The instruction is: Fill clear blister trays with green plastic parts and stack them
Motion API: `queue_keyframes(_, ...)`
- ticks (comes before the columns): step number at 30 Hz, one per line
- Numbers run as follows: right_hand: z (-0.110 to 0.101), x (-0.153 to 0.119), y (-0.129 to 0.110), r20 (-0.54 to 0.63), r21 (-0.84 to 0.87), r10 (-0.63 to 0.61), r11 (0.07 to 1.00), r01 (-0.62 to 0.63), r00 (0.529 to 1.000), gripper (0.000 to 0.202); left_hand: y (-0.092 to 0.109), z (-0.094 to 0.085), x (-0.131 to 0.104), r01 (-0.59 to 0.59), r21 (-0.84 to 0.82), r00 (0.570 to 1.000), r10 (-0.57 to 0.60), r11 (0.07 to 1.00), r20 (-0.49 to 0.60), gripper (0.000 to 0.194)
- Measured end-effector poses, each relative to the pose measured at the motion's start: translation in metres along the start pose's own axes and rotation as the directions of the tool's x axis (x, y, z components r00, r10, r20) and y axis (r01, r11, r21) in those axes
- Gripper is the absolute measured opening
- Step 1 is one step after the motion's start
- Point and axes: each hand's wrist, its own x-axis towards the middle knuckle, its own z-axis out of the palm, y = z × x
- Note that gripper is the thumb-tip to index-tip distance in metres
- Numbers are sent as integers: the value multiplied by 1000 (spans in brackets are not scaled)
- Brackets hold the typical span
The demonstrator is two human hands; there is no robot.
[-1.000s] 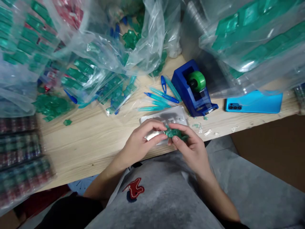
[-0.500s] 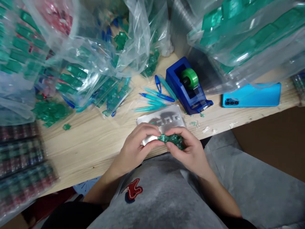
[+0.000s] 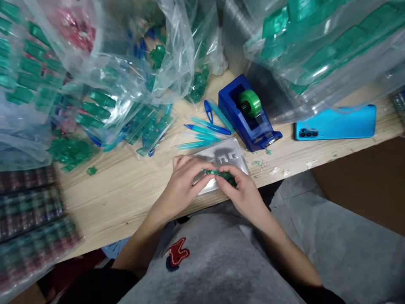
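Note:
Over a clear plastic tray [image 3: 236, 145] at the table's front edge, both hands meet at the fingertips. My left hand [image 3: 185, 179] pinches the left end of some green translucent plastic pieces [image 3: 228, 178]. Around their right end my right hand [image 3: 243, 190] is closed, so the fingers hide much of them. Whether the pieces are joined or separate I cannot tell. Moulded slots show in the tray's upper part. Just behind it lie several turquoise and blue plastic sticks [image 3: 202, 136].
A blue tape dispenser [image 3: 248, 122] with green tape stands behind the tray, and a blue phone [image 3: 338, 124] lies to the right. Clear bags [image 3: 177, 63] of green parts crowd the back. Loose green pieces [image 3: 71, 150] and stacked packs [image 3: 31, 207] are at left.
Both hands have shifted slightly up and to the left, further over the tray, with the green pieces between them. Less of the pieces shows now.

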Motion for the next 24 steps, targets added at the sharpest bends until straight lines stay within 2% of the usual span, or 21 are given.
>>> queue_keyframes(4,-8,-1,-1,-62,-51,44,998,-47,997,28,-2,2,11,30,55,999,-31,998,23,8)
queue_keyframes(8,-21,-5,-6,-165,-58,38,997,-48,986,22,-8,2,12,135,60,990,-137,989,25,10)
queue_keyframes(10,-26,-5,-7,-199,-62,37,997,-50,979,20,-10,1,11,151,73,988,-154,986,29,12)
queue_keyframes(15,-27,-5,-7,-207,-20,42,999,-48,978,20,-7,10,9,49,231,997,-32,972,-74,10)
queue_keyframes(19,-24,-6,-9,-207,24,50,999,-46,977,18,-4,22,8,-14,344,980,82,939,-184,11)
queue_keyframes(21,-25,-6,-9,-177,101,78,993,-60,981,20,-6,23,6,-42,360,974,118,932,-192,12)
queue_keyframes(24,-27,-5,-8,-61,272,109,958,-89,992,28,-10,22,4,-88,355,980,146,931,-138,15)
